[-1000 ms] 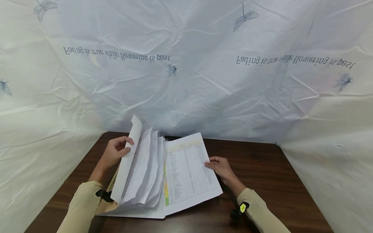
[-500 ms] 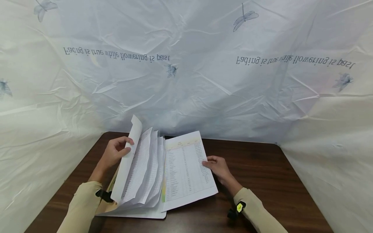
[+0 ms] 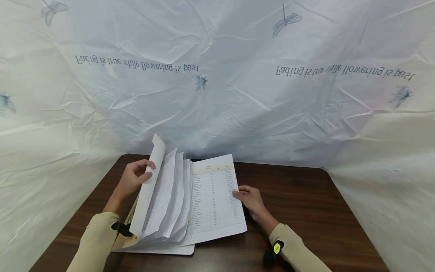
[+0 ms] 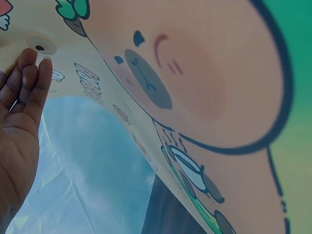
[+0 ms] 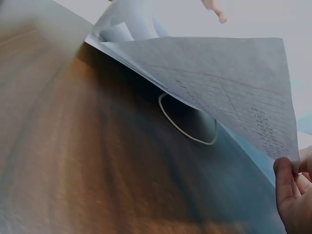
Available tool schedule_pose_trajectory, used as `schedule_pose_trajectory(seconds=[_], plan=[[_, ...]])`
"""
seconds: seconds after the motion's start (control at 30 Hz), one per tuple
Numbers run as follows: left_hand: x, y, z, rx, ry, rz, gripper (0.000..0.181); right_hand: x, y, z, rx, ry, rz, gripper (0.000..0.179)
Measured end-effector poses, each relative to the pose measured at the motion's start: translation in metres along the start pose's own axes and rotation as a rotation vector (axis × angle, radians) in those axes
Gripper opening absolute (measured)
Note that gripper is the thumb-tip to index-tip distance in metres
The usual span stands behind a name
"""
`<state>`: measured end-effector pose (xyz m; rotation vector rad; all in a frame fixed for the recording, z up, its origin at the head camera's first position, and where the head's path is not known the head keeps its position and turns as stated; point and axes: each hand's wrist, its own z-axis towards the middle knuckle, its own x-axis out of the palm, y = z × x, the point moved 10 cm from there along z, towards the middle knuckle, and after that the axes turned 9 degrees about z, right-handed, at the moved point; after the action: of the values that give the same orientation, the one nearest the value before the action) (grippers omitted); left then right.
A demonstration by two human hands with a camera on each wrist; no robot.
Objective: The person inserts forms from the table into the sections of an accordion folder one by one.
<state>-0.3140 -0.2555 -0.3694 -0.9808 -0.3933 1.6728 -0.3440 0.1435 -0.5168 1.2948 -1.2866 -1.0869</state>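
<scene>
My left hand (image 3: 133,176) grips the raised cover of a folder (image 3: 144,207), thumb on its white inner side. In the left wrist view the cover's outside (image 4: 204,73) carries a printed cartoon bear. Several loose printed sheets (image 3: 170,200) stand fanned and curved inside the folder. With thumb and fingers, my right hand (image 3: 250,198) pinches the right edge of a printed table sheet (image 3: 214,204). That sheet slants partly over the folder's back, its left edge close beside the fanned papers. The right wrist view has the sheet (image 5: 224,83) raised over the table.
The dark wooden table (image 3: 292,196) has rounded far corners. White plastic sheeting (image 3: 217,94) with printed lettering walls in the back and sides. In the right wrist view, a pale thin loop (image 5: 187,134) hangs below the sheet's edge.
The right hand has drawn the table sheet leftward toward the folder, covering the yellow and green strip that showed beside it. The left hand and cover have stayed in place.
</scene>
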Motion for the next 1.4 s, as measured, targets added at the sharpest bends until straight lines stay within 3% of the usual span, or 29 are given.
schedule_pose_trajectory(seconds=[0.2,0.47,1.4], plan=[[0.001,0.0,0.0,0.001,0.007,-0.012,0.016,0.007,-0.001,-0.008,-0.015,0.007,-0.005,0.029],[0.0,0.001,0.0,-0.003,0.003,-0.002,0.016,0.016,-0.007,-0.015,0.022,0.033,0.073,0.029],[-0.001,0.001,-0.001,0.004,-0.006,0.008,0.017,0.071,-0.003,-0.024,0.06,0.201,0.171,0.036]])
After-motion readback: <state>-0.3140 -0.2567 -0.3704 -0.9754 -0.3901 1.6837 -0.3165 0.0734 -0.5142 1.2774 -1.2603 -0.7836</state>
